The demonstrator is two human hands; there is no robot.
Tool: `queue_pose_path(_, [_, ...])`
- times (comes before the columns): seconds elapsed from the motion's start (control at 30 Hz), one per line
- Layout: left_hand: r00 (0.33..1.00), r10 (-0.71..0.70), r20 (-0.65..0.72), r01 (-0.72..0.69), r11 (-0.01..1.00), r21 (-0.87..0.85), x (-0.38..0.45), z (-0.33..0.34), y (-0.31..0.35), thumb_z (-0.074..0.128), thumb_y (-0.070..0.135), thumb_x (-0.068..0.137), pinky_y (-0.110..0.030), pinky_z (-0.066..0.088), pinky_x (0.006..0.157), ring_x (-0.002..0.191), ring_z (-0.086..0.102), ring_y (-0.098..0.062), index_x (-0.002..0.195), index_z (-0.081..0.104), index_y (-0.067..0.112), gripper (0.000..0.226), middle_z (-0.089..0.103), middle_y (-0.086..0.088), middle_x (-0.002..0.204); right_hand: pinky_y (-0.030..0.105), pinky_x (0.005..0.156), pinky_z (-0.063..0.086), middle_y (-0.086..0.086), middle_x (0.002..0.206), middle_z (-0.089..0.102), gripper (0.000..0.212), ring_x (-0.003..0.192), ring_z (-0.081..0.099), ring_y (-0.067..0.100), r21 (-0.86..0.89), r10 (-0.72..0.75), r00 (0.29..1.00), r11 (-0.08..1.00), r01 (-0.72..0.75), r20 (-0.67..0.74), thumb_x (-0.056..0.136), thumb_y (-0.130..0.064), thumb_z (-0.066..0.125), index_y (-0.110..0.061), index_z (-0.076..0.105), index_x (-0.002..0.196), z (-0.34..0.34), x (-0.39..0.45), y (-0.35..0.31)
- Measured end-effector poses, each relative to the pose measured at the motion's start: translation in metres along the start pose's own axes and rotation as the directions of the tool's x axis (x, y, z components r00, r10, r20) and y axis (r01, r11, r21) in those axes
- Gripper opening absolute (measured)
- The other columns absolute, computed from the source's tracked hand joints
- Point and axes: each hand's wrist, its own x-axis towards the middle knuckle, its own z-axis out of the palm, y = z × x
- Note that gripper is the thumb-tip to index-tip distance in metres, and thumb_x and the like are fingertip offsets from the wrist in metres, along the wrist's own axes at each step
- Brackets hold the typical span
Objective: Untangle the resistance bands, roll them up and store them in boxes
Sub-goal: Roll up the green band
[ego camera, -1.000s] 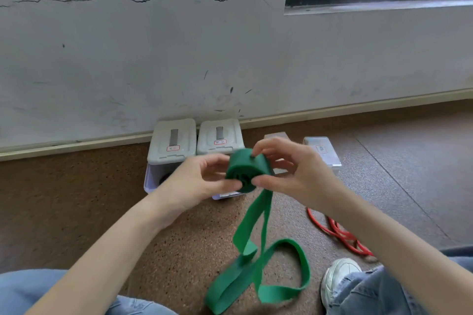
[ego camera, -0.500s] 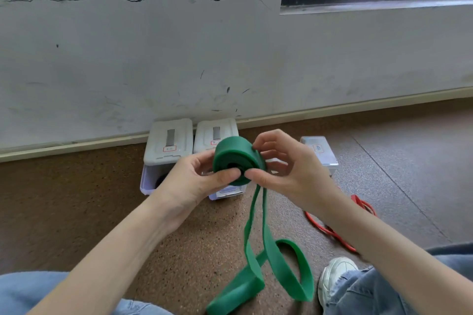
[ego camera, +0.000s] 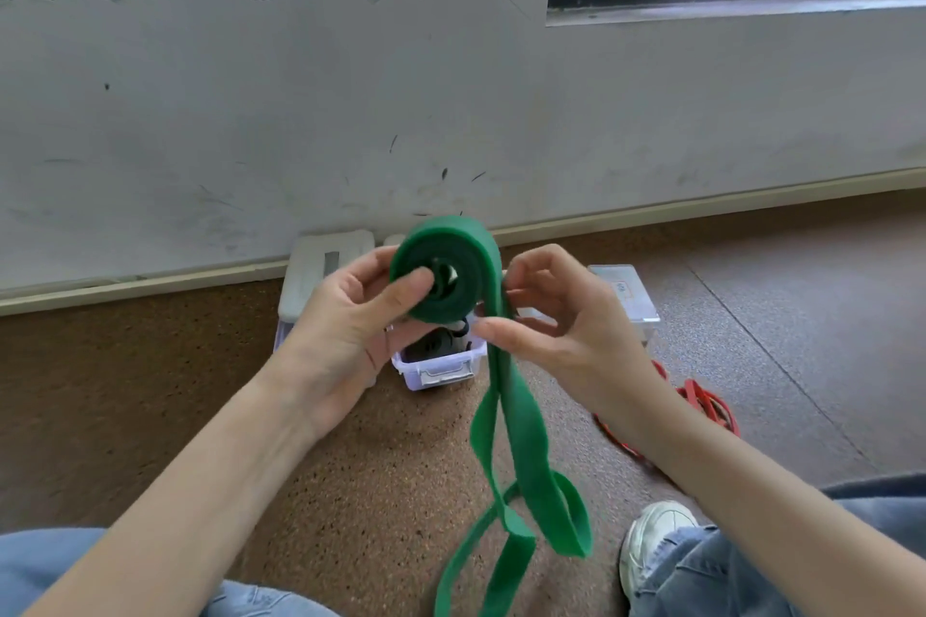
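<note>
Left hand (ego camera: 345, 326): grips wide green rubber resistance band's coil (ego camera: 443, 268).
Right hand (ego camera: 561, 331): pinches the tail.
Tip: keep tension, edges aligned.

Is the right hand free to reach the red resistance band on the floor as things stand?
Probably not yet. The right hand pinches the loose tail of the green resistance band while the left hand grips its roll. The red resistance band lies unobstructed beside that forearm.
</note>
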Motion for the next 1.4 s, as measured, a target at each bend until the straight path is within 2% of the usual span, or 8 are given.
queue_pose_path(0.17, [0.999,-0.016,-0.039,0.018,0.999,0.039,-0.003,0.009,-0.017,0.07,0.015,0.062,-0.022,0.055,0.071,0.092,0.07,-0.017,0.105,0.061,0.008,0.045,0.073,-0.007,0.1,0.046,0.082,0.055,0.016,0.092,0.068,0.033,0.088,0.068,0.025,-0.011,0.054,0.998,0.998,-0.054,-0.023,0.072,-0.012,0.076,-0.005,0.048,0.087,0.005,-0.002,0.006])
queue_pose_path(0.3, [0.999,-0.048,0.007,0.041,0.901,0.432,-0.002,-0.001,-0.01,0.074,0.021,0.062,-0.023,0.052,0.086,0.1,0.067,-0.011,0.113,0.06,0.018,0.053,0.071,0.003,0.106,0.032,0.08,0.056,0.003,0.089,0.069,0.022,0.086,0.067,0.018,-0.078,0.031,0.999,0.997,-0.029,0.027,0.079,-0.007,0.069,-0.018,0.057,0.093,-0.007,0.001,0.004])
queue_pose_path(0.5, [0.998,-0.012,0.054,-0.026,0.762,0.648,-0.004,-0.002,-0.005,0.078,0.026,0.056,-0.017,0.054,0.069,0.085,0.07,-0.012,0.097,0.068,0.025,0.042,0.073,0.004,0.094,0.04,0.079,0.056,-0.008,0.099,0.063,0.024,0.097,0.062,0.018,-0.399,-0.081,0.979,0.904,0.152,0.189,0.082,-0.011,0.068,-0.025,0.063,0.101,-0.009,0.004,0.005])
queue_pose_path(0.63, [1.0,0.013,0.011,-0.016,0.936,0.351,-0.002,-0.005,0.003,0.077,0.021,0.054,-0.021,0.055,0.067,0.086,0.071,-0.017,0.094,0.07,0.019,0.04,0.074,-0.003,0.093,0.03,0.08,0.055,-0.004,0.09,0.07,0.032,0.089,0.068,0.012,-0.02,0.04,0.996,0.999,-0.038,0.084,0.069,-0.023,0.077,-0.024,0.051,0.089,-0.009,0.004,0.006])
queue_pose_path(0.73, [1.0,0.022,-0.009,-0.021,0.99,0.14,0.002,-0.005,0.003,0.075,0.021,0.056,-0.025,0.056,0.069,0.091,0.07,-0.02,0.1,0.067,0.012,0.045,0.072,-0.007,0.101,0.03,0.077,0.055,-0.004,0.088,0.069,0.039,0.084,0.067,0.013,0.046,0.044,0.996,0.998,-0.048,0.083,0.064,-0.029,0.076,-0.018,0.049,0.089,-0.004,0.002,0.008])
queue_pose_path(0.9, [1.0,-0.03,0.004,0.028,0.957,0.289,-0.001,-0.002,-0.007,0.076,0.017,0.059,-0.022,0.056,0.072,0.093,0.069,-0.018,0.102,0.063,0.012,0.045,0.072,-0.003,0.101,0.043,0.081,0.056,0.013,0.091,0.068,0.03,0.085,0.068,0.024,-0.032,0.099,0.994,0.995,-0.097,0.052,0.074,-0.011,0.076,-0.013,0.051,0.09,-0.007,0.001,0.011])
queue_pose_path(1.07, [0.989,-0.1,0.111,-0.01,0.698,0.716,-0.004,-0.005,-0.003,0.077,0.009,0.072,-0.009,0.05,0.066,0.087,0.068,-0.003,0.112,0.059,0.033,0.05,0.068,0.016,0.103,0.034,0.074,0.057,-0.002,0.1,0.053,0.031,0.093,0.057,0.019,-0.335,0.026,0.985,0.942,0.033,0.172,0.077,-0.018,0.067,-0.04,0.056,0.094,-0.008,0.002,0.008])
queue_pose_path(1.4, [0.999,-0.036,0.015,0.031,0.966,0.256,-0.001,-0.007,-0.006,0.08,0.018,0.051,-0.025,0.056,0.075,0.097,0.068,-0.023,0.103,0.066,0.014,0.053,0.071,-0.003,0.106,0.03,0.08,0.056,-0.002,0.095,0.064,0.032,0.089,0.066,0.011,-0.033,0.008,0.999,0.999,-0.006,0.054,0.072,-0.015,0.075,-0.027,0.052,0.092,-0.01,0.007,0.003])
